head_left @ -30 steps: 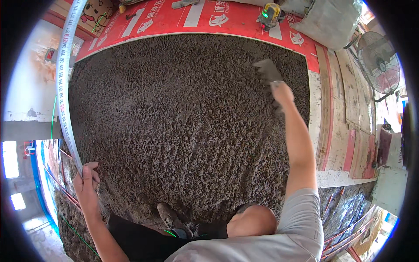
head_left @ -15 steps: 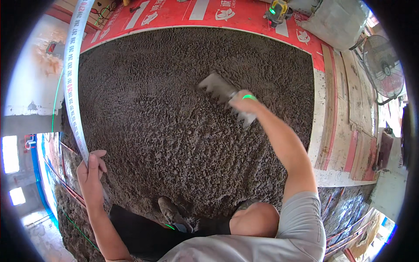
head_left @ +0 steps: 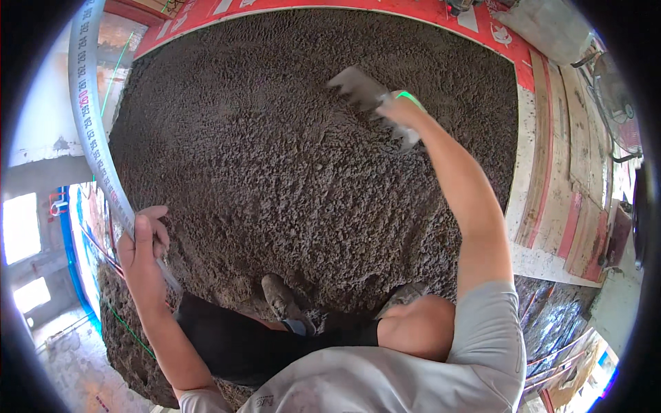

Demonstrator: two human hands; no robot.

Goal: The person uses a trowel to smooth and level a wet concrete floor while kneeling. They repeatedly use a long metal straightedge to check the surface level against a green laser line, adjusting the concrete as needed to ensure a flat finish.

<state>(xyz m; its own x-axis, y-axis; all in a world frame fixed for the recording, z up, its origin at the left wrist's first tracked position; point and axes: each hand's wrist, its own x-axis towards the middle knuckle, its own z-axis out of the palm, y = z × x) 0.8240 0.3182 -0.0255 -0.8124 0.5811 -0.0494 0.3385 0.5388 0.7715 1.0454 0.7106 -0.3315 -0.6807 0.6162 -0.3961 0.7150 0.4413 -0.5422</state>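
My left hand [head_left: 142, 251] is closed around a long white measuring staff [head_left: 88, 113] marked with a number scale, which leans up along the left side. Its lower end shows below the hand, close to my knee. My right arm reaches out over a bed of dark, crumbly wet mortar [head_left: 275, 172]. In the right hand [head_left: 403, 111] is a metal notched trowel [head_left: 358, 86], its toothed edge turned toward me on the mortar; its handle is hidden by my fingers. Around the trowel the surface is rough, while farther off it looks finer and flatter.
Red printed sheeting [head_left: 310, 5] borders the far edge. Wooden boards [head_left: 564, 138] lie along the right, with a fan [head_left: 620, 103] beyond them. A filled translucent bag [head_left: 547, 31] stands at the back right. My shoes [head_left: 282, 299] are at the near mortar edge. Green laser lines [head_left: 117, 72] cross the left wall.
The whole view has shifted, pushing the far edge upward and the laser device mostly out of the picture. My right hand and the trowel appear slightly farther away; the left hand keeps its hold.
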